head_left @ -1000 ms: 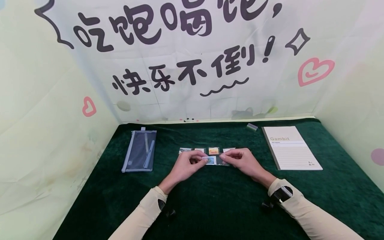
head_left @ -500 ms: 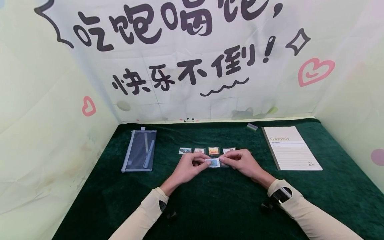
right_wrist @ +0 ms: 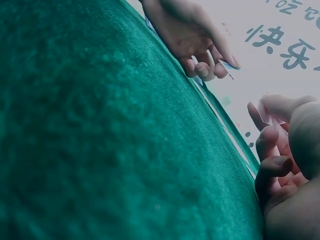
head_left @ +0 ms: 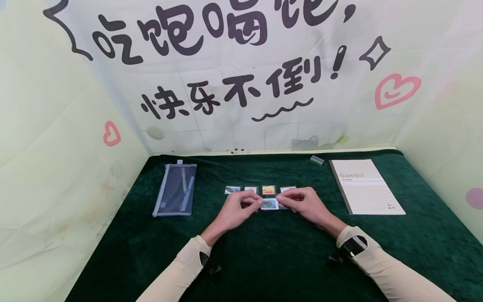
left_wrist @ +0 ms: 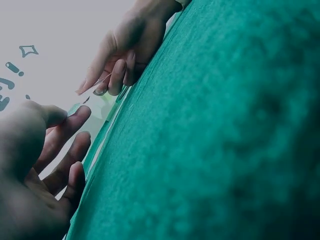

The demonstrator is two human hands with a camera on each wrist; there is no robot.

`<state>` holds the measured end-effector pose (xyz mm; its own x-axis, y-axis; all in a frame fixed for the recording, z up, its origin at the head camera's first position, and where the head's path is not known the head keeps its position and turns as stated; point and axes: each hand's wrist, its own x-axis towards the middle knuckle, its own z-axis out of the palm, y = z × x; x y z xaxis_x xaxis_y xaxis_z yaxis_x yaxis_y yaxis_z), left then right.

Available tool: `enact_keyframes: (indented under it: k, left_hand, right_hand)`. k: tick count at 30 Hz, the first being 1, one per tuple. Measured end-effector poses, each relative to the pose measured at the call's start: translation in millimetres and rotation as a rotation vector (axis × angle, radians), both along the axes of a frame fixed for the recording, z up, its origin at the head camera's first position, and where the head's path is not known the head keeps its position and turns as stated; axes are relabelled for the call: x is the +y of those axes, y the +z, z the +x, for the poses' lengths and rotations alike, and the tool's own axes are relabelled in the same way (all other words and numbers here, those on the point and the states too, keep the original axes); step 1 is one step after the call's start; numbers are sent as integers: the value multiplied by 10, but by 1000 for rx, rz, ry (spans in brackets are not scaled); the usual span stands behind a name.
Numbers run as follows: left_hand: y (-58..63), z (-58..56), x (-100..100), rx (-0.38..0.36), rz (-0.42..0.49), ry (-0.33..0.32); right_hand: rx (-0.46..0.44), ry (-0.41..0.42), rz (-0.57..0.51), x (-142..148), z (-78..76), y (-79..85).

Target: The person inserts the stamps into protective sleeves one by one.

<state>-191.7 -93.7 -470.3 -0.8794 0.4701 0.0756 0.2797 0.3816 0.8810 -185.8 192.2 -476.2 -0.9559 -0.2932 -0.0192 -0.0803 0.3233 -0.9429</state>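
Between both hands, above the green cloth, is a small blue postage stamp (head_left: 269, 204) with a white border. A clear plastic sleeve (head_left: 282, 206) extends from it to the right, partly hidden by fingers. My left hand (head_left: 238, 209) pinches the stamp's left edge with thumb and index finger; the right wrist view shows the stamp's edge (right_wrist: 230, 65) at the thumb tip. My right hand (head_left: 305, 203) pinches the sleeve near its upper edge, and the film (right_wrist: 272, 116) shows between thumb and finger in the right wrist view. Whether the stamp is fully inside the sleeve, I cannot tell.
Behind the hands lies a row of sleeved stamps, among them an orange one (head_left: 269, 190) and a blue one (head_left: 233, 190). A mesh zip pouch (head_left: 175, 191) holding a pen lies left. Right are a notebook (head_left: 367, 186) and a small greyish block (head_left: 317, 160).
The blue stamp has shifted right, toward my right fingers, and more of its face shows. My left hand has moved slightly right; my right hand has barely moved.
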Motion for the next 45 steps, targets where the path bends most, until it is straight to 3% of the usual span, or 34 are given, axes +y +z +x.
enact_keyframes:
  k: [15,23,31,40,45]
  left_hand:
    - [18,34,29,-6,7,25]
    - [7,28,41,-5,12,-16]
    - [-6,31,21,-81,83,-59]
    - [3,44,35,-58,81,12]
    - [-4,37,37,-52,89,-9]
  right_hand:
    - [-26,19,-30,-18,18,12]
    - [-23,41,-4,-14,16,24]
    - [-15,8,-25,-17,13,14]
    - [-14,36,-21,-17,13,5]
    - [7,29,-32,-15,15,-1]
